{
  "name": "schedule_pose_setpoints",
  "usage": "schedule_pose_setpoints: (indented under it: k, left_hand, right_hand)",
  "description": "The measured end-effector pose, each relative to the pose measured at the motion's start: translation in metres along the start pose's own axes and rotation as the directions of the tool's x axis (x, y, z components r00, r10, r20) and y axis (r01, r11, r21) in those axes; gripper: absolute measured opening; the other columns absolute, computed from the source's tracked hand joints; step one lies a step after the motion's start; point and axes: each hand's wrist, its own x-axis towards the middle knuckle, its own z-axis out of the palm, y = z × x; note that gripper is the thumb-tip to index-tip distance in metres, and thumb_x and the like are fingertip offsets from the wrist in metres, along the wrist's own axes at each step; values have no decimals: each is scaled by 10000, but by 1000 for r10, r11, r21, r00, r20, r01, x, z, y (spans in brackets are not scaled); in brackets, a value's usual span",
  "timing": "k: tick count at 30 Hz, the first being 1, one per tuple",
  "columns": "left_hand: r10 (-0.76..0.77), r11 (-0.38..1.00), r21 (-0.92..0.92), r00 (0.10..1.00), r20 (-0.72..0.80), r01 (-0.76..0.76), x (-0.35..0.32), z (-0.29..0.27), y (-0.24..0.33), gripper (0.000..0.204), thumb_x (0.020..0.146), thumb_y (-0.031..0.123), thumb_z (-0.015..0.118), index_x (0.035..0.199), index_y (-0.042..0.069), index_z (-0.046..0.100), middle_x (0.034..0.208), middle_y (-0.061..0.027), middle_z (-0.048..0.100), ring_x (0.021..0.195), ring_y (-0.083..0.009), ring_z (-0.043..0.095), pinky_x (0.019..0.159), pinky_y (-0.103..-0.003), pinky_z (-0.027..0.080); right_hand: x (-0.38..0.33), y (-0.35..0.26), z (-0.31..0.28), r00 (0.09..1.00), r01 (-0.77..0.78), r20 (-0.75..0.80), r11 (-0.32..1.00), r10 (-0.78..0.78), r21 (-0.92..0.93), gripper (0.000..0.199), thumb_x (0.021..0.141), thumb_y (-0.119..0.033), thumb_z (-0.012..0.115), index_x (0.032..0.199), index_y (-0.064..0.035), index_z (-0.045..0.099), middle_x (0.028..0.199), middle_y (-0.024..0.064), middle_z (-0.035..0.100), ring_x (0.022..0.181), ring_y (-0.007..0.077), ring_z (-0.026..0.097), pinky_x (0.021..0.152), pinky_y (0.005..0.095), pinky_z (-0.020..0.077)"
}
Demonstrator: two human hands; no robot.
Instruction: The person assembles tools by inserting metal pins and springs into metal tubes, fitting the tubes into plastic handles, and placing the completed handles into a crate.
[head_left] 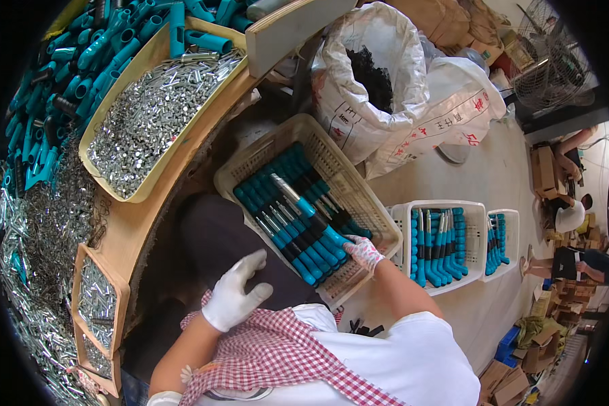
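Observation:
My right hand [363,251], in a white patterned glove, rests on the blue-and-black handled tools [298,216] lying in rows in a cream plastic basket [358,193] on the floor beside me. Its fingers touch a blue handle at the near end of a row. My left hand [235,292], in a plain white glove, hovers over my dark-trousered lap with fingers loosely apart and nothing in it. A red checked cloth [271,352] lies across my front.
A wooden bench curves at left with a cream tray of small metal parts [155,111], loose blue handles [81,61] and heaps of metal pieces. Two white baskets [446,206] of the same tools stand at right. White sacks [386,74] stand behind. Other people sit far right.

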Motion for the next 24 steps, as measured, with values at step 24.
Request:
schedule_pose_setpoints:
  k: [24]
  left_hand:
    - [-182,971,121,968,-174,204,-38,-2,-19,384,863,193,618,1168,-38,598,1094,-203,643,991,-283,652,875,-334,508]
  right_hand:
    - [96,57,4,953,-267,-164,452,253,-851,547,866,-492,523,1266,-124,586,1325,189,540,1227,361,511,1033,453,413]
